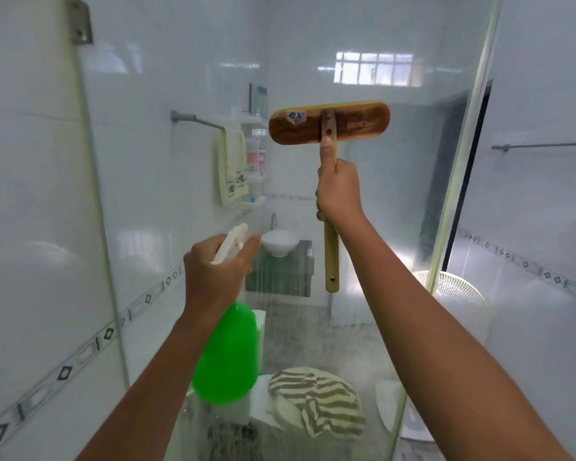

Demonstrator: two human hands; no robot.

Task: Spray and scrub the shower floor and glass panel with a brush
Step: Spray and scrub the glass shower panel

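Right hand [338, 189] wraps its fingers around the wooden brush [329, 123] handle, thumb straight up along it. Brush head is raised, flat against the glass panel [396, 211]. Left hand [213, 274] grips the neck of the green spray bottle [228, 354], index finger on the trigger, nozzle aimed at the glass. Striped cloth [316, 399] lies low behind the panel.

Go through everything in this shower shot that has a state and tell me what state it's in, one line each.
Left hand: grips the spray bottle's trigger head.
Spray bottle: green, upright, held up at the glass.
Right hand: grips the brush handle, thumb extended up it.
Brush: raised, head against the glass panel.
Glass panel: streaked wet.
Towel: hanging on rail.
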